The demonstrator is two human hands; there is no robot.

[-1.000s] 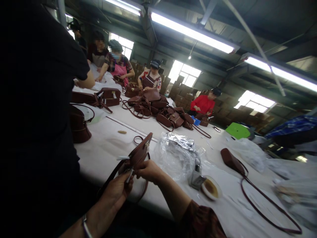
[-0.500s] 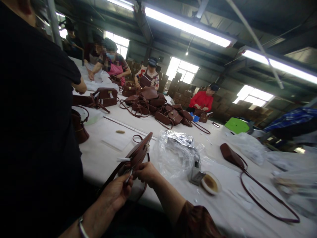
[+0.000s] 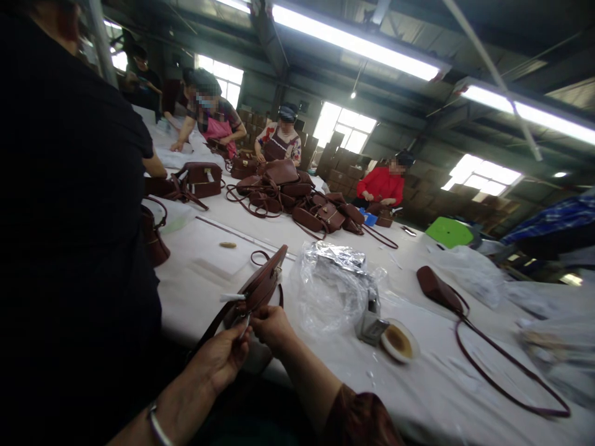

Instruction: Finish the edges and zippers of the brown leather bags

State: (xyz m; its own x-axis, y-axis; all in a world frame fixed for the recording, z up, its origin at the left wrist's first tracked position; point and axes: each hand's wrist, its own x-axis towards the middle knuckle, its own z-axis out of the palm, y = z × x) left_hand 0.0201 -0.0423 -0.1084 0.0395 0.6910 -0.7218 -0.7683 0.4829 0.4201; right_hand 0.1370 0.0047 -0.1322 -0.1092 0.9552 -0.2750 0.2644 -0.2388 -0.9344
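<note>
Bag (image 3: 263,282) at the table's (image 3: 186,288) near edge: left hand (image 3: 222,360) clamped on a white strip (image 3: 245,328), right hand (image 3: 274,328) close beside, grip unclear; steady left fingers should favour fine work.

Seen from a camera worn on the person's head, the view faces forward and down across a white-covered desk (image 3: 400,396). The wearer's left hand (image 3: 227,359) and right hand (image 3: 275,328) are close to the lens, at lower centre, with both forearms coming in from the bottom edge. A co-worker's black shirt (image 3: 79,235), also near, fills the left side of the frame. A pile of brown handbags (image 3: 297,192) sits farther off at centre, with a window (image 3: 334,124) well beyond. The view is wide and tilted: a ceiling light (image 3: 353,40) slopes down toward the right.
</note>
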